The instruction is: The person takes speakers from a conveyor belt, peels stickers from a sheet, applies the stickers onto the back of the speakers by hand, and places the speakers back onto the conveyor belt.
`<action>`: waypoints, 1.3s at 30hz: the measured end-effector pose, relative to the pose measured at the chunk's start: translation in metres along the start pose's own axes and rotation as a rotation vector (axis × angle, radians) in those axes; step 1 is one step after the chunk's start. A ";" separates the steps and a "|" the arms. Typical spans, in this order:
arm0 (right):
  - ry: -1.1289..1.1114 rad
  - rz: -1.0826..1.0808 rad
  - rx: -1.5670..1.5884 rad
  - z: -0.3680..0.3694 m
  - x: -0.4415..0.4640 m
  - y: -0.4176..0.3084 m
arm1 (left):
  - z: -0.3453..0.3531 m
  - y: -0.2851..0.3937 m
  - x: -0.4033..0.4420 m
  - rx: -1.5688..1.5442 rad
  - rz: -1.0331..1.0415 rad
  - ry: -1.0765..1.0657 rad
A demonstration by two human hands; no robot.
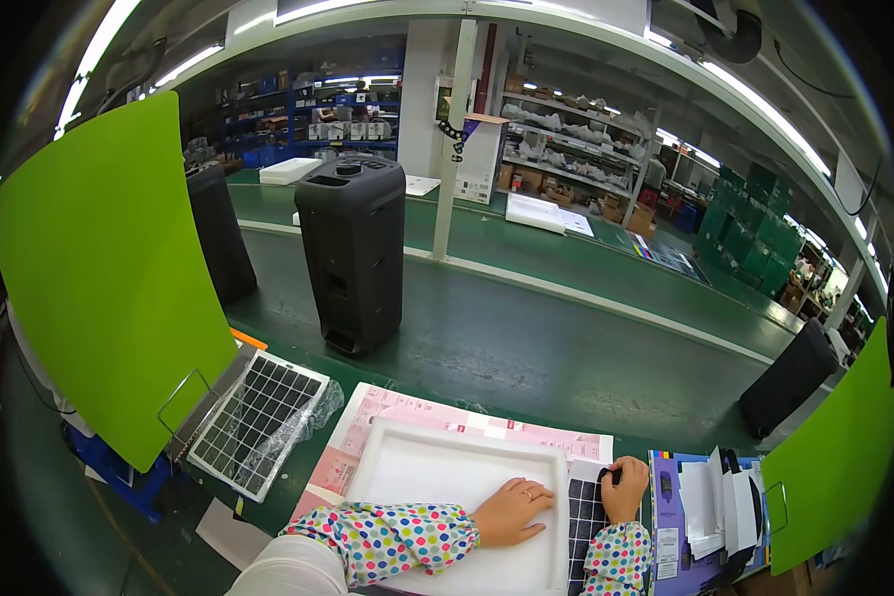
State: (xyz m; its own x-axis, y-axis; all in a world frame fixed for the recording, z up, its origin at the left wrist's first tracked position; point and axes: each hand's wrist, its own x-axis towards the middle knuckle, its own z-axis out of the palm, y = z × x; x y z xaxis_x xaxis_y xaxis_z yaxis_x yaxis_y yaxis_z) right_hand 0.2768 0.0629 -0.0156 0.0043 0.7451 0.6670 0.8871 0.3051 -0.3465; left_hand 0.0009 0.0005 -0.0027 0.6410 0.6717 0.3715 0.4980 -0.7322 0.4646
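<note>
My left hand (pixel 512 512), with a ring on one finger, lies flat with its fingers stretched out inside a white foam tray (pixel 437 437), close to its right wall. To the right of the tray is a solar panel (pixel 584 512) with dark cells and white grid lines. My right hand (pixel 626 489) is curled at the panel's upper right edge, its fingers closed around a small black object (pixel 607 476) whose kind I cannot make out. Both forearms wear dotted sleeves. A pink printed carton (pixel 363 422) lies under the tray.
Another solar panel (pixel 258 422), partly in clear plastic, lies at the left beside a green board (pixel 109 278). A tall black speaker (pixel 353 253) stands on the line ahead. Purple boxes and papers (pixel 700 507) sit at the right, near a second green board (pixel 834 457).
</note>
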 end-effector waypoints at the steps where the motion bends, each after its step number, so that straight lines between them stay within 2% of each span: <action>1: -0.011 0.005 -0.005 -0.001 0.000 -0.001 | 0.001 -0.001 0.000 -0.002 0.000 -0.001; 16: 0.032 -0.002 -0.050 -0.004 0.002 -0.007 | 0.003 -0.003 -0.001 0.009 0.007 0.005; 22: -0.066 0.071 0.018 -0.001 -0.002 -0.001 | 0.005 -0.004 -0.001 0.012 0.012 0.006; 39: -0.023 0.204 0.348 0.000 -0.002 0.006 | 0.004 -0.003 0.000 -0.002 0.008 0.008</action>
State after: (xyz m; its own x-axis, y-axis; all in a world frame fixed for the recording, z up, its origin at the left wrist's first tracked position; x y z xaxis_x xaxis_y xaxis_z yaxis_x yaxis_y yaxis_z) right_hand 0.2824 0.0633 -0.0192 0.1504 0.8228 0.5480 0.6594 0.3295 -0.6757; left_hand 0.0016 0.0021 -0.0076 0.6400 0.6670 0.3815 0.4920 -0.7371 0.4633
